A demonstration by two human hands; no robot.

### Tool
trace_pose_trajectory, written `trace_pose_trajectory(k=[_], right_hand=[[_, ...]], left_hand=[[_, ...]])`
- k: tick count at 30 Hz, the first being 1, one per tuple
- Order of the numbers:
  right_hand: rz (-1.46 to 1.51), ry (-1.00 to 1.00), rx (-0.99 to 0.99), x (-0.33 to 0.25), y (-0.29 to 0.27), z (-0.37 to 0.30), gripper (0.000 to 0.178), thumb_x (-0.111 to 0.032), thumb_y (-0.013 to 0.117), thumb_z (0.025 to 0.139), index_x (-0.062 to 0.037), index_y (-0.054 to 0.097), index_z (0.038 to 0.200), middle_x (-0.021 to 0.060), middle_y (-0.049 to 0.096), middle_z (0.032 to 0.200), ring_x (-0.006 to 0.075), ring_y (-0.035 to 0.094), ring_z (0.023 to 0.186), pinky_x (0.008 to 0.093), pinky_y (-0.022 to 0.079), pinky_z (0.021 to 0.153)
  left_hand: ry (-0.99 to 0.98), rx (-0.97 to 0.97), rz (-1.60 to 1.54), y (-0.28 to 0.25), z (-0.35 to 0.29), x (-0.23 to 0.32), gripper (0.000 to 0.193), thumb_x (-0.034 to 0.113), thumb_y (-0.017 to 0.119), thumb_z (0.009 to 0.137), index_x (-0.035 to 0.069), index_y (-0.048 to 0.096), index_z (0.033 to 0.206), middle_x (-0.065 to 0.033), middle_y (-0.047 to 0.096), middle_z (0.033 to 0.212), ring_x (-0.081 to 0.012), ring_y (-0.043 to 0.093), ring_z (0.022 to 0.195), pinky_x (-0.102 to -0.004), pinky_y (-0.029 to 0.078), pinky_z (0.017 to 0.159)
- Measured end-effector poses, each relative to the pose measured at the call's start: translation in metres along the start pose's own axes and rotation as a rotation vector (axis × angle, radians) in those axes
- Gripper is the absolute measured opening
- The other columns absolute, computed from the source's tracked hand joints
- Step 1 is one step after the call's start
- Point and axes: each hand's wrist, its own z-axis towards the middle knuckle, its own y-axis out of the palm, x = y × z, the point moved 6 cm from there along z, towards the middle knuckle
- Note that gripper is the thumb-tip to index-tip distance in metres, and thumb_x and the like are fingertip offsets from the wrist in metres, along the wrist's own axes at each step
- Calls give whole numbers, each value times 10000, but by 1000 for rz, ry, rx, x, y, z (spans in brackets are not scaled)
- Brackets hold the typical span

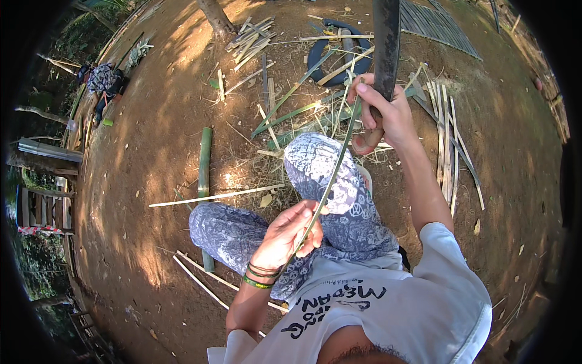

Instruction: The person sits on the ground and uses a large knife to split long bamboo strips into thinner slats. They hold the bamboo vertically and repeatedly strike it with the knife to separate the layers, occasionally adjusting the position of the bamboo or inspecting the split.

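A long, thin green bamboo strip [332, 179] runs slantwise across my lap, past my raised knee. My left hand [290, 233] is closed on its lower part, with the fingers pinching it. At its far end, the thumb and forefinger of my right hand [388, 112] meet the strip. That same hand grips a machete whose broad dark blade [387, 45] points away from me. Its curved brown handle [367, 143] shows below the palm. Part of the grip is hidden by my fingers.
A green bamboo pole [205, 164] lies left of my knees, crossed by a pale strip [218, 195]. Split slats [447, 145] lie at the right, more [251, 41] near a tree trunk [216, 17]. Ahead is a dark coiled tube [318, 57]. Another person [104, 82] is far left.
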Motion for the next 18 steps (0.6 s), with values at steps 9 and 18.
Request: trace_pose_trajectory(k=[9,18], right_hand=[[-364,30,50,10,-22,-20,637,-543,396,1047,-20,607,1344,18,620,698,56,427,459,230,342,445],[-1059,-62,-314,52,26,-106,708,-512,633,917,-35,491,1421,178,596,570,380,634,550,456,491,544]], left_hand=[[15,45,-157,-4,27,-26,230,242,457,1087,44,574,1101,-31,552,708,-37,379,474,-188,291,426],[261,445,272,-22,54,-30,266,200,529,1052,22,631,884,37,528,636,-21,388,513,-211,301,452]])
